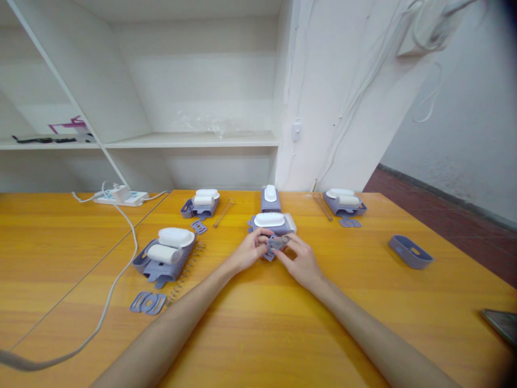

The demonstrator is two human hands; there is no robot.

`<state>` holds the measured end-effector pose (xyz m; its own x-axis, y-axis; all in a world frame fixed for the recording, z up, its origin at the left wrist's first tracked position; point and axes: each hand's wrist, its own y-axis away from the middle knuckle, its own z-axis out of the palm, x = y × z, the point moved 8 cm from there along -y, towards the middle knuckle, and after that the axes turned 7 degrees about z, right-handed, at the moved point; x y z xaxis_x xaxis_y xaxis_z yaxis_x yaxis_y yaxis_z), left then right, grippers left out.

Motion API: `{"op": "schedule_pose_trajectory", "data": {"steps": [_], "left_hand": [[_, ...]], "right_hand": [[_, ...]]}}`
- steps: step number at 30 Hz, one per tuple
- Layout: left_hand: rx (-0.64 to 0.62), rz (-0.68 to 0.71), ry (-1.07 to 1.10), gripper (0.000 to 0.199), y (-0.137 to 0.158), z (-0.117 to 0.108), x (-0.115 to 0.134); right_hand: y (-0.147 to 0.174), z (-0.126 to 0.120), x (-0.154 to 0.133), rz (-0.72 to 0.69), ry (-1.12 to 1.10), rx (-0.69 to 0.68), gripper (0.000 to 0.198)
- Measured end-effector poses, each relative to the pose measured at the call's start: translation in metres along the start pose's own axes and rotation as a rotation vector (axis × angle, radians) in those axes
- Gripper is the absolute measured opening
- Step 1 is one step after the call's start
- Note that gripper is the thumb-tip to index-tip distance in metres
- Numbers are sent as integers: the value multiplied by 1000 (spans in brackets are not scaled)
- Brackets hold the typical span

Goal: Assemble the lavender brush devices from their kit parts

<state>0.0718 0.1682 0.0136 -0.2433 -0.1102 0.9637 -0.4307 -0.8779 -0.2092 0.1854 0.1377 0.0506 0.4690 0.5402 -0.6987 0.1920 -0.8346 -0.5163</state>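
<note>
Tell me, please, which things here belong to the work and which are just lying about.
Likely the work: held coil spring; flat purple pieces; purple holders; white parts; purple tray.

Likely lying about: power strip; pink item; clear plastic; dark flat object.

Likely a workroom; wooden table, white shelves

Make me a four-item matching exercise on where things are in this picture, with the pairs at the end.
Things:
1. White rectangular power strip
2. Shallow grey-purple oval plastic tray
3. Pink angular object
4. The person's bare left hand and bare right hand

Places:
A. Around the middle of the smooth orange-brown wooden table, holding small grey parts
B. On a white shelf
C. On the table's left half, with a white plug in it
D. On the table's right side

Pairs: 1-C, 2-D, 3-B, 4-A
</note>
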Motion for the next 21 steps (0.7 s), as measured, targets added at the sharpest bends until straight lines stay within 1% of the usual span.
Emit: {"op": "schedule_pose_trajectory", "data": {"steps": [6,7,11,14,18,21], "left_hand": [[-2,-28,1,42,-1,-1,-2],[-5,-29,3,43,-1,-1,-2],[-7,-3,-16,45,-1,0,-2],[-6,32,-30,47,-2,1,-1],[9,40,-48,49,-1,0,-2],[8,37,-59,46,-1,0,-2]], "right_hand": [[0,-1,7,19,34,50,5],[0,-2,7,21,34,58,6],[0,-1,5,10,21,37,20],[1,1,2,-9,33,16,18],[1,-1,5,6,41,51,19],[1,-1,7,24,5,56,19]]}}
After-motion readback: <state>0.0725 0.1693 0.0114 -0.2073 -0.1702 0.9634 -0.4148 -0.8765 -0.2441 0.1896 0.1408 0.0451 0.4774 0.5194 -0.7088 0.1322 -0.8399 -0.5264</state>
